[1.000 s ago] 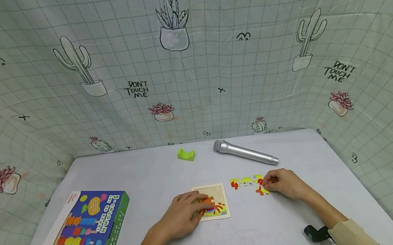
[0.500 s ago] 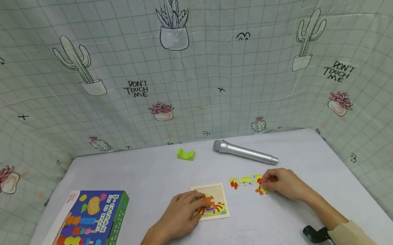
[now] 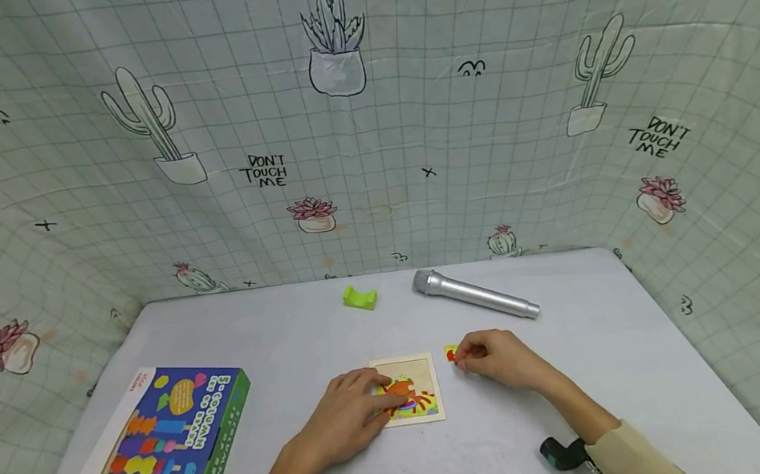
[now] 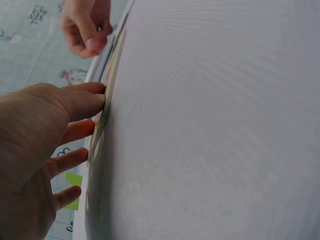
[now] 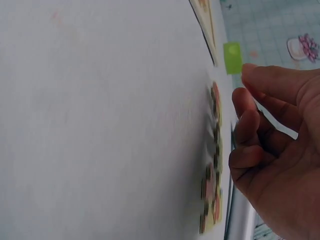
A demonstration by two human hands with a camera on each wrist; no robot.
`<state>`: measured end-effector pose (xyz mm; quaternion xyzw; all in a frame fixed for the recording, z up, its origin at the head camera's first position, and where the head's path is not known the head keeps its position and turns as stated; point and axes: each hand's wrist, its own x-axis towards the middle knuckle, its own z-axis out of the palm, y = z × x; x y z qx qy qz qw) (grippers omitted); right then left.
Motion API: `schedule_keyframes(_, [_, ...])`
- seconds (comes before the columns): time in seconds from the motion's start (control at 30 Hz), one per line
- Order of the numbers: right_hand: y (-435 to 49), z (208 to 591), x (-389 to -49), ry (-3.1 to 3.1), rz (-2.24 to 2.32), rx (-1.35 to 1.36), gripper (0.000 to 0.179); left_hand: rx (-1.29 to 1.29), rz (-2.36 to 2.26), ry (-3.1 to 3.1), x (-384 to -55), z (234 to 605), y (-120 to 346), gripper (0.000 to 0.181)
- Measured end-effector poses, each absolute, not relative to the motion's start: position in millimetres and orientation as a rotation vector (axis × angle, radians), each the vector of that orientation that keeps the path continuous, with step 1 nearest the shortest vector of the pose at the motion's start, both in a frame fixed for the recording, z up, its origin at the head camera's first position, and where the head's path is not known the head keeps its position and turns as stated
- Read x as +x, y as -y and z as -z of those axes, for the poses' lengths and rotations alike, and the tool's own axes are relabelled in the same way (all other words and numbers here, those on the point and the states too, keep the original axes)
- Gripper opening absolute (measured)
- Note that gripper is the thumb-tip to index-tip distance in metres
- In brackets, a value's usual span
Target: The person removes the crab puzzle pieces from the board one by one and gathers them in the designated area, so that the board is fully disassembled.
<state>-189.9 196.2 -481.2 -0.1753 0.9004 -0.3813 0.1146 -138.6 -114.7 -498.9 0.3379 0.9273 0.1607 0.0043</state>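
My left hand (image 3: 350,415) rests on a small square wooden puzzle board (image 3: 424,368), its fingers spread over the left part. An orange and red picture, partly assembled, fills the board's lower area. In the left wrist view, the fingertips touch the board's edge (image 4: 114,65). My right hand (image 3: 503,361) hovers just right of the board, fingers loosely bent. A yellow and red jigsaw piece (image 3: 450,352) shows at its fingertips; the other loose pieces are hidden behind it. In the right wrist view, several pieces (image 5: 216,150) lie on the table, apart from the fingers.
A silver microphone (image 3: 476,294) lies behind the right hand. Further left sits a lime-green cradle-shaped block (image 3: 360,298). A blue and green toy box (image 3: 155,455) lies at the table's left. Patterned cloth (image 3: 365,134) hangs around the back and sides.
My right hand has moved left along the loose pieces, from the right end to the leftmost one. My left hand stays on the board with only slight finger movement.
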Motion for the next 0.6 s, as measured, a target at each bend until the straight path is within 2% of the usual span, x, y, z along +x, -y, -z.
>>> schedule_keyframes(0.2, [-159.9,481.8,-190.9,-2.590,1.119,-0.652,0.007,1.072,-0.471,-2.883,-138.7,495.5,117.1,0.030])
schedule_keyframes(0.37, [-137.4,483.2,-192.6,-2.547,1.087,-0.736,0.018,1.092,-0.465,-2.880,-138.2,496.2,119.1,0.031])
schedule_keyframes(0.6, [-119.4,482.5,-190.9,-2.543,0.977,-0.723,0.031,1.108,-0.491,-2.870,-137.9,495.5,120.2,0.031])
